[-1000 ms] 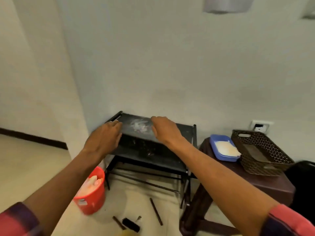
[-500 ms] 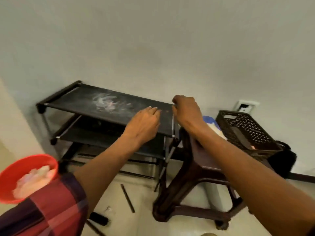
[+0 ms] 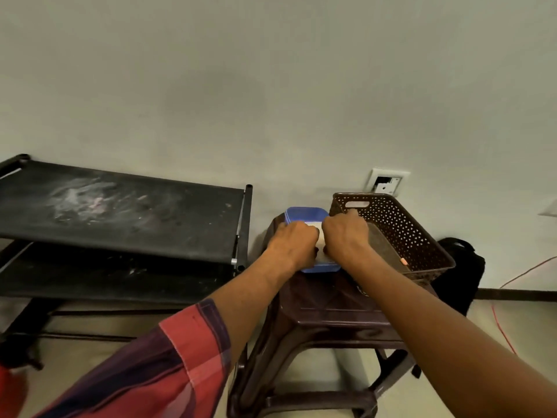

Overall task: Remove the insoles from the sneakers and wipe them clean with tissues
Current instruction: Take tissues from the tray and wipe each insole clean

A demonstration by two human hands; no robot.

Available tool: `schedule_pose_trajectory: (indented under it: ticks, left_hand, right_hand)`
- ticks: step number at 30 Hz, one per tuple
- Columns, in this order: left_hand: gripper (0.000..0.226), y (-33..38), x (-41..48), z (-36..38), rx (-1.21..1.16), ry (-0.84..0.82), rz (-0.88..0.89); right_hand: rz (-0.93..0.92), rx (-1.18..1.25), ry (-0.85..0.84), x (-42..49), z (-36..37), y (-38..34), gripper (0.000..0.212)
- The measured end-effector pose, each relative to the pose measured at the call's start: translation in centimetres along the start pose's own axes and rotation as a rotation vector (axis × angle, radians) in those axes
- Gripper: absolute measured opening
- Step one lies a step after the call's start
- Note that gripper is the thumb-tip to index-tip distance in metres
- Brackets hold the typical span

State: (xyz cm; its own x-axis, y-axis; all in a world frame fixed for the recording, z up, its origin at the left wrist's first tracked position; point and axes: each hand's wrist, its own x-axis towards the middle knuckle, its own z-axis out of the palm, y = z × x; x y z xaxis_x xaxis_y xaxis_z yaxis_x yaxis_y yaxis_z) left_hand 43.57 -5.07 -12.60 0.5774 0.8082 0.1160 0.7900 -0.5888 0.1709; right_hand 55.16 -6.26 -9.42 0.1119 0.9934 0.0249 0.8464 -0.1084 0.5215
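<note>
Left hand (image 3: 294,242) and right hand (image 3: 345,233) curl over the tissues (image 3: 316,226) in the blue box (image 3: 304,214) at the stool's (image 3: 331,306) back edge; I cannot tell whether either grasps any.

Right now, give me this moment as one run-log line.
phase: at tissues | left hand: over blue tray, grip unseen | right hand: same | tray: on stool, beside basket

The tissues (image 3: 315,226) are white and lie in a shallow blue tub (image 3: 304,213) on the brown stool (image 3: 325,300), right beside the basket (image 3: 401,230). Only a small strip of them shows.
</note>
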Motion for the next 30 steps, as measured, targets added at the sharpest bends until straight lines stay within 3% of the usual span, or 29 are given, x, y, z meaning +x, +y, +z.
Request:
schedule_pose_trajectory:
  ticks: [6,11,13,18,23,26,30]
  left_hand:
    - [0.026,0.2,0.1,0.1,-0.081,0.07,-0.011]
    - [0.042,-0.3,-0.6,-3.0,-0.254,0.209,-0.018]
    - [0.05,-0.8,-1.5,-6.0,-0.293,0.299,-0.019]
    - [0.046,-4.0,-6.7,-17.1,-0.275,0.537,-0.126]
    - [0.032,-9.6,-16.5,-26.6,-0.333,0.762,-0.296]
    - [0.033,-12.2,-22.8,-30.6,-0.569,0.86,-0.483]
    - [0.062,-15.6,-30.8,-34.5,-1.391,0.67,-0.65]
  right_hand:
    - [0.076,0.141,0.038,0.3,0.1,0.0,0.032]
    - [0.058,0.692,0.134,0.1,-3.8,1.7,0.009]
    - [0.02,0.892,0.206,-0.5,-7.5,2.4,0.007]
    - [-0.019,1.276,0.452,-3.4,-18.6,2.8,0.015]
    - [-0.138,1.569,0.509,-7.4,-28.8,-0.3,0.023]
    - [-0.222,1.669,0.5,-10.0,-33.9,-4.2,0.024]
    - [-0.389,1.732,0.453,-13.5,-39.9,-11.0,0.024]
